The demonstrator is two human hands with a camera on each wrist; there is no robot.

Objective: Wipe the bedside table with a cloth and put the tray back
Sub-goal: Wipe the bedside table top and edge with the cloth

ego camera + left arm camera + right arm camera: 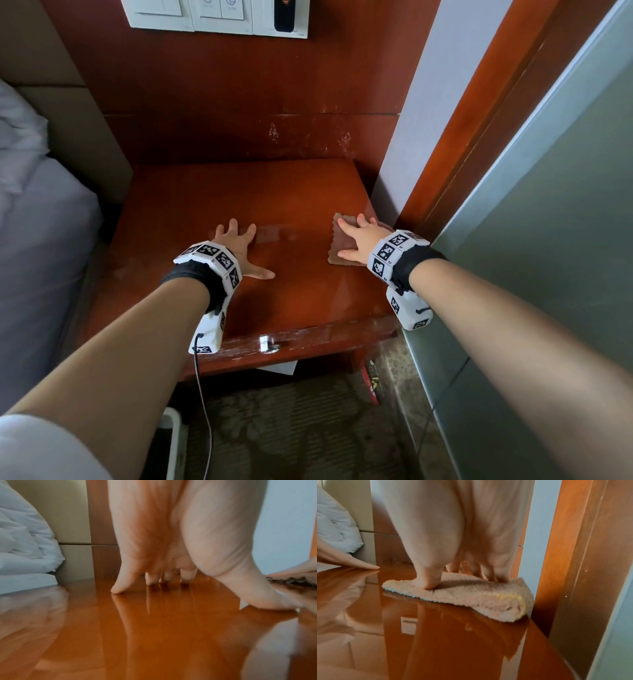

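White marker-printed wrist units (209,260) on black wristbands (416,262), thin black cable (202,394), white sleeve (41,448)

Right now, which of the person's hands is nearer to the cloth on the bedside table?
Right. The right hand presses flat on the cloth near the table's right edge, while the left hand rests with spread fingers on bare wood of the bedside table, apart from the cloth.

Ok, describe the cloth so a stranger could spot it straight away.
Find the red-brown bedside table between the bed and the door frame. At its right edge, against the wall, the right hand presses flat on the cloth. It is a small fluffy pale rag, the only soft thing on the glossy top.
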